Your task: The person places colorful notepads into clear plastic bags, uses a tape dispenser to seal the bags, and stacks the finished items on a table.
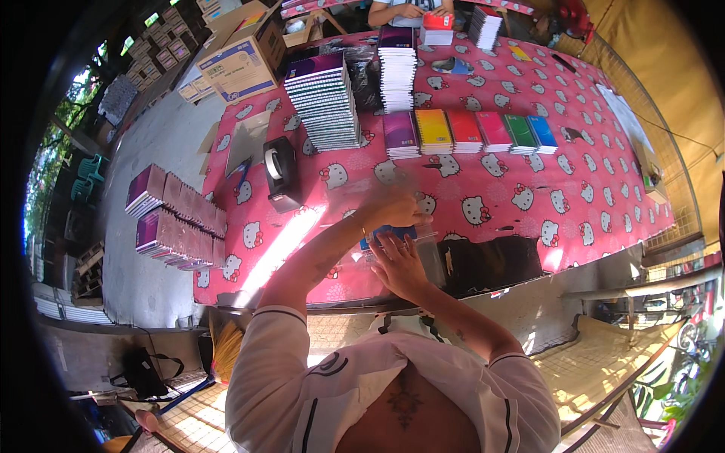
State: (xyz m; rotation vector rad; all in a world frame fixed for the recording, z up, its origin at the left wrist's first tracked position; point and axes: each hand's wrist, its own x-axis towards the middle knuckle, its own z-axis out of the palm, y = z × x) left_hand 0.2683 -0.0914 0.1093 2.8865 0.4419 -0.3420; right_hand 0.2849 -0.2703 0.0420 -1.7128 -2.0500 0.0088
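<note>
In front of me a blue-covered notebook [391, 232] lies on the table, partly hidden under my hands. Clear plastic [427, 235] sticks out at its right side. My right hand [398, 264] lies flat on the near part of the notebook, fingers spread. Just beyond it, my left hand [393, 207] is closed over the far edge, its fingers curled. What it grips is hidden, and a blurred, see-through patch shows past it. A black tape dispenser [282, 174] stands to the left of my left hand.
A row of coloured notebooks [433, 134] lies beyond my hands. Tall notebook stacks [323, 102] stand behind, with a cardboard box [242, 57] far left. Wrapped notebook bundles [177, 219] sit at the left edge. A black sheet [495, 264] lies right. Another person's hands [411, 11] work at the far side.
</note>
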